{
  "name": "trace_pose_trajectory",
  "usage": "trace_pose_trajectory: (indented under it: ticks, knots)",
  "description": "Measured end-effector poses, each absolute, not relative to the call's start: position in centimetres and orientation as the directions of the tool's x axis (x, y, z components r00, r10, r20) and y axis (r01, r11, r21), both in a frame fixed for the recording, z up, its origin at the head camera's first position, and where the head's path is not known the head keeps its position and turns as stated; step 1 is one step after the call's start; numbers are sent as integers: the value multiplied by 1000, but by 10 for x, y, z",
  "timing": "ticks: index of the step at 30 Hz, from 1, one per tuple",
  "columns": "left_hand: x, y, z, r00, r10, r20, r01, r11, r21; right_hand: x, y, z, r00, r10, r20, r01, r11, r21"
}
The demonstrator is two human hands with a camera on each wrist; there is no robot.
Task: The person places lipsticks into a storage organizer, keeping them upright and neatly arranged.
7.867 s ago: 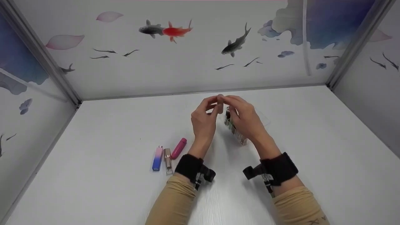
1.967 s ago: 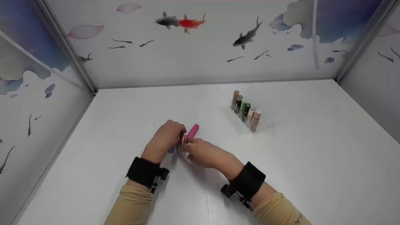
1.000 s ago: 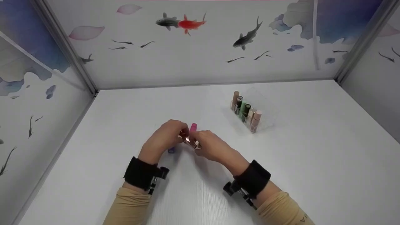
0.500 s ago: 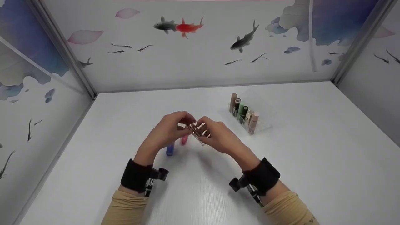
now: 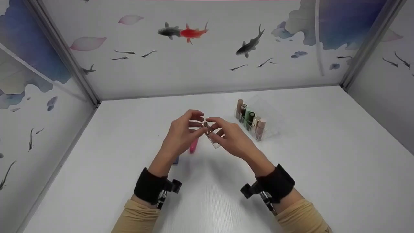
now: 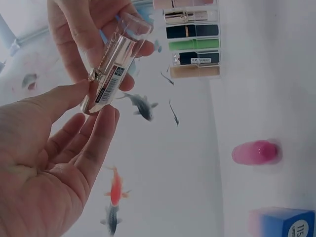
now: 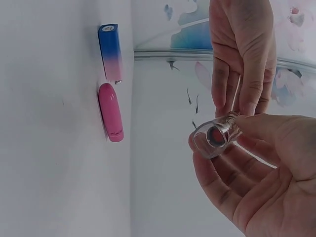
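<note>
A gold lipstick (image 6: 111,81) with a clear end, a small chain and a barcode label is held up above the table between both hands. My left hand (image 5: 182,131) pinches its gold end between thumb and fingertips. At the clear end, my right hand (image 5: 237,139) grips it with thumb and curled fingers. In the right wrist view a dark reddish round shows through the clear end. Beneath the hands lie a bright pink lipstick tube (image 7: 111,112) and a blue-to-pink square lipstick tube (image 7: 110,52), the latter mostly hidden by the left wrist in the head view.
A clear lipstick holder (image 6: 217,49) stands at the back right, with several tubes upright in a row, among them a green tube (image 6: 193,44). White panels printed with fish (image 5: 249,46) enclose the white table (image 5: 307,145) at the back and sides.
The earlier brown tube now stands in the holder. Both hands went to the left group and picked up the gold lipstick, then raised it, turning it between their fingers. The pink tube lies shifted.
</note>
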State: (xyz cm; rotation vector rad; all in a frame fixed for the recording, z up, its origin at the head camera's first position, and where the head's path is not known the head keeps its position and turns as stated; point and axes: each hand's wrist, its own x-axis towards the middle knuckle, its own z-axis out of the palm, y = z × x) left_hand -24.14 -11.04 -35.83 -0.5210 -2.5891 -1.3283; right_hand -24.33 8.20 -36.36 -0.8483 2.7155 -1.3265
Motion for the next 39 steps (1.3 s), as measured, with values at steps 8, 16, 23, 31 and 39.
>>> trace_pose_trajectory:
  ticks: [8, 16, 23, 31, 39]
  knots:
    - [-238, -90, -360, -948, 193, 254, 319, 551, 771, -244, 95, -362, -862, -454, 225, -454, 496, -740]
    - [-242, -63, -356, -919, 185, 347, 392, 499, 773, -243, 113, -356, -861, -349, 370, -505, 506, -699]
    - [-250, -32, -353, -885, 129, 448, 457, 427, 781, -245, 135, -349, -881, -231, 413, -472, 498, -728]
    - [-254, -2, -354, -858, 157, 489, 508, 401, 762, -252, 164, -342, -896, -143, 421, -430, 521, -738]
    - [-255, 25, -350, -837, 222, 500, 543, 450, 709, -258, 186, -333, -881, -81, 467, -419, 592, -688]
